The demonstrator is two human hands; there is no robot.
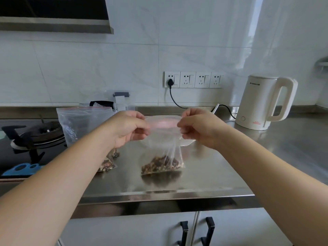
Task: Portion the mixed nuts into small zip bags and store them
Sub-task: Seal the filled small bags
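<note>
We are seeing a white kettle [262, 103] standing on the steel counter [221, 167] at right, its black cord [174, 100] running to wall sockets [193, 79]. A gas burner [40, 134] is sitting at left, a blue object [21, 168] lying beside it.

We read home kitchen: steel counter [204, 176] against tiled wall, gas hob [40, 134] at its left edge, range hood [56, 23] above, electric kettle [262, 103] near right back corner, wall sockets [193, 79].

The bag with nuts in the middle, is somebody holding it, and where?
Yes. Both hands hold the small zip bag by its pink zip strip: left hand pinches one end, right hand the other.
</note>
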